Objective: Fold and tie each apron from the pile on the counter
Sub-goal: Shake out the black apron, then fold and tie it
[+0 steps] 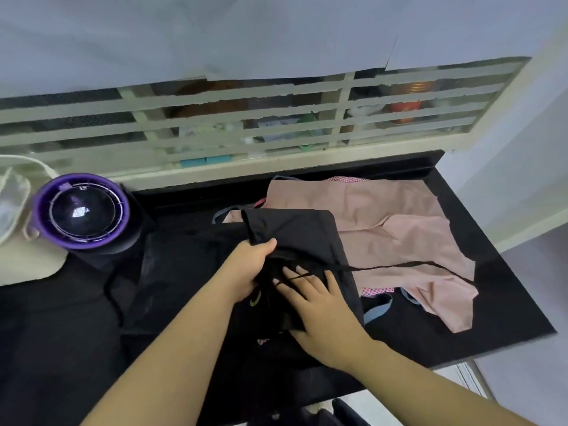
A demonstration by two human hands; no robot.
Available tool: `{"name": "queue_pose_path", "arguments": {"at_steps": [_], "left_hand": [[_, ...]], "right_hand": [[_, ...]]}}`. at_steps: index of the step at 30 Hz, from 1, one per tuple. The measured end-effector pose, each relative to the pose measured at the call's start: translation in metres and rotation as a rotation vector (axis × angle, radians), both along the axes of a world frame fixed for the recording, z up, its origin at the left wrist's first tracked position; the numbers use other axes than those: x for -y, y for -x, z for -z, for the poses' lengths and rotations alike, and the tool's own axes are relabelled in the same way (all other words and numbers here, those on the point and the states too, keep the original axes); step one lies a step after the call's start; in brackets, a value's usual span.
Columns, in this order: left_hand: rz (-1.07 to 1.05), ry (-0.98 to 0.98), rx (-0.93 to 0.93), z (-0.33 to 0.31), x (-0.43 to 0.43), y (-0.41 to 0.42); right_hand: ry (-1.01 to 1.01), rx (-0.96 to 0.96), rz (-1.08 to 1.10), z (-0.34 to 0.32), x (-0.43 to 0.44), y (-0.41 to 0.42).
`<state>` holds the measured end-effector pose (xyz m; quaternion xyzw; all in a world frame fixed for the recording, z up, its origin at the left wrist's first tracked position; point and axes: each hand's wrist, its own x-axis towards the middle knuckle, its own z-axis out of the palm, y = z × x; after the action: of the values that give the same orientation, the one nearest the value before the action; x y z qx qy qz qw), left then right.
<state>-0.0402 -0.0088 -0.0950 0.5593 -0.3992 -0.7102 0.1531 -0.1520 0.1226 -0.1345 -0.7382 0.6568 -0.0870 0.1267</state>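
Right now the black apron point(295, 229) lies at the centre of the frame on the dark counter point(498, 305), partly folded and overlapping the pink apron point(393, 222) to its right. The left hand point(250, 269) has its fingers curled round a bunch of the black cloth, thumb on top. The right hand point(310, 298) lies flat, fingers straight and spread, pressing the fold down. A thin black strap point(399, 265) crosses over those fingers and trails right across the pink cloth.

To do this step well, I judge the right hand should pin the bundle while the strap is drawn in and wound tight, or the fold will slacken. The strap may drag the pink apron along. A purple-rimmed container point(81, 212) stands at the left, near enough to catch loose cloth, and a cream cloth point(27, 265) lies beside it.
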Motion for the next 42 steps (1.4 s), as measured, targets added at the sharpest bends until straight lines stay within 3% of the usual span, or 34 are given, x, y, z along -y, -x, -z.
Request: {"name": "queue_pose_path", "arguments": {"at_steps": [2,5,8,11,13,18,21,27,29,34,38,42], "left_hand": [[-0.069,-0.059,-0.093,-0.014,0.006,0.001],[-0.129,-0.124,-0.215,-0.037,0.013,0.001],[-0.128,-0.144,-0.279,-0.056,0.014,0.004],[-0.109,-0.141,-0.322,-0.074,0.016,0.008],[-0.102,-0.115,-0.36,-0.083,0.019,0.006],[-0.142,-0.081,-0.371,-0.075,0.024,-0.018],[-0.26,-0.15,-0.259,-0.03,0.016,-0.046],[-0.358,-0.259,0.022,0.038,-0.012,-0.089],[-0.405,-0.197,0.12,0.049,-0.011,-0.095],[-0.361,0.095,0.433,0.053,-0.008,-0.099],[-0.4,0.092,0.439,0.055,0.001,-0.103],[-0.334,0.092,0.396,0.058,0.008,-0.11]], "right_hand": [[0.15,0.062,0.124,0.006,-0.009,0.011],[0.344,0.402,0.486,0.005,-0.018,0.025],[0.262,0.88,0.83,0.002,-0.015,0.027],[0.238,1.077,0.945,-0.002,-0.003,0.029],[0.236,1.025,0.928,-0.007,0.006,0.034],[0.474,0.581,0.842,-0.019,0.011,0.064],[0.382,0.368,0.727,-0.005,0.002,0.08],[0.052,0.237,0.53,0.018,-0.003,0.076],[0.12,0.153,0.414,0.023,0.002,0.076],[0.07,0.219,0.286,0.024,0.003,0.072],[0.175,0.085,0.102,0.036,0.0,0.068],[0.147,0.067,0.114,0.038,0.001,0.06]]}}
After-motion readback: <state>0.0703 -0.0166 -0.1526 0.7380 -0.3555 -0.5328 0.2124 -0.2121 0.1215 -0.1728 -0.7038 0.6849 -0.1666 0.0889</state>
